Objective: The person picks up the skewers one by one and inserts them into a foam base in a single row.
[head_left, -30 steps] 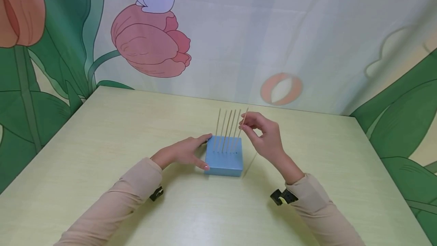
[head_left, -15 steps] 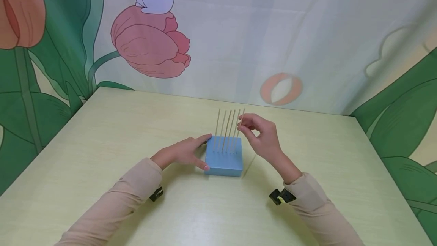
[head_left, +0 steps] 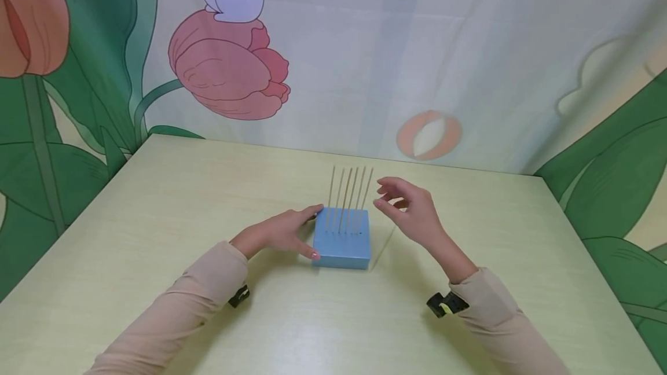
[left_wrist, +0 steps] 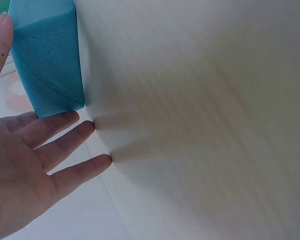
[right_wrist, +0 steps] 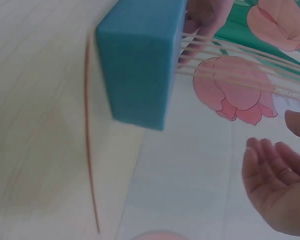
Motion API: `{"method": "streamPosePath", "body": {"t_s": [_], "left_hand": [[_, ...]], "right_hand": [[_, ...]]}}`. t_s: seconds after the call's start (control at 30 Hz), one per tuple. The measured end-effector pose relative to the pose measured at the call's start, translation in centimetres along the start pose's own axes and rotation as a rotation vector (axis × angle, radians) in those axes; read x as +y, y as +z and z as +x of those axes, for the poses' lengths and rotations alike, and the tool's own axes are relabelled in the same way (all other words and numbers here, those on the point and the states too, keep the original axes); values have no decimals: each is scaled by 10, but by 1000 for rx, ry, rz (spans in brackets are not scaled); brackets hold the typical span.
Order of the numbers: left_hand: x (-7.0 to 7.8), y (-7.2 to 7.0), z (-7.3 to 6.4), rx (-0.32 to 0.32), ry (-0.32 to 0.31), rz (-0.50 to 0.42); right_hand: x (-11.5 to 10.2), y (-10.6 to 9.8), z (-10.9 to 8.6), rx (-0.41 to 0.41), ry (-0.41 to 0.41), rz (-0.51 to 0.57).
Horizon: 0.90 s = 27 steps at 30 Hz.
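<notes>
A blue foam block [head_left: 341, 247] lies on the table with several thin wooden sticks [head_left: 348, 195] standing in a row in its top, the rightmost leaning slightly right. My left hand [head_left: 278, 230] holds the block from the left, thumb at its front edge and fingertips at its back edge. In the left wrist view, those fingers [left_wrist: 60, 145] look nearly straight and meet the block's end. My right hand [head_left: 414, 213] hovers right of the sticks, fingers loosely bent and holding nothing. One loose stick [right_wrist: 88, 125] lies on the table beside the block's right side.
The pale wood table [head_left: 323, 328] spreads around the block. Behind it hangs a printed curtain [head_left: 365, 62] with flowers and leaves. A black band [head_left: 447, 304] sits on the right wrist.
My right hand has let go of the rightmost stick and drawn back to the right. That stick now stands unheld in the block. My left hand has kept its place.
</notes>
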State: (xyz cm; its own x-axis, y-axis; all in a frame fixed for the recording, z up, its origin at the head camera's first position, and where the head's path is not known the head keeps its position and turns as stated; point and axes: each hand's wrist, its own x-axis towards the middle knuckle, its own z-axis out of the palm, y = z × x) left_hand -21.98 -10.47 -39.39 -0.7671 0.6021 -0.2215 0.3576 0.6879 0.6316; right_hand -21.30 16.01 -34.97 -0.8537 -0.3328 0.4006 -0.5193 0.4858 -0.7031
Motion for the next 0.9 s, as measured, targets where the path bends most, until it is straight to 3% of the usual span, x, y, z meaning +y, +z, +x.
{"method": "streamPosePath", "body": {"t_s": [0.2, 0.43, 0.67, 0.9], "left_hand": [[1, 1, 0, -1, 0, -1], [-2, 0, 1, 6, 11, 2], [-1, 0, 0, 4, 13, -9], [-2, 1, -1, 9, 3, -12]], "right_hand": [[21, -9, -4, -120, 185, -43], [57, -14, -9, -221, 339, -75], [83, -13, -13, -276, 443, -60], [98, -8, -11, -301, 466, -237]]}}
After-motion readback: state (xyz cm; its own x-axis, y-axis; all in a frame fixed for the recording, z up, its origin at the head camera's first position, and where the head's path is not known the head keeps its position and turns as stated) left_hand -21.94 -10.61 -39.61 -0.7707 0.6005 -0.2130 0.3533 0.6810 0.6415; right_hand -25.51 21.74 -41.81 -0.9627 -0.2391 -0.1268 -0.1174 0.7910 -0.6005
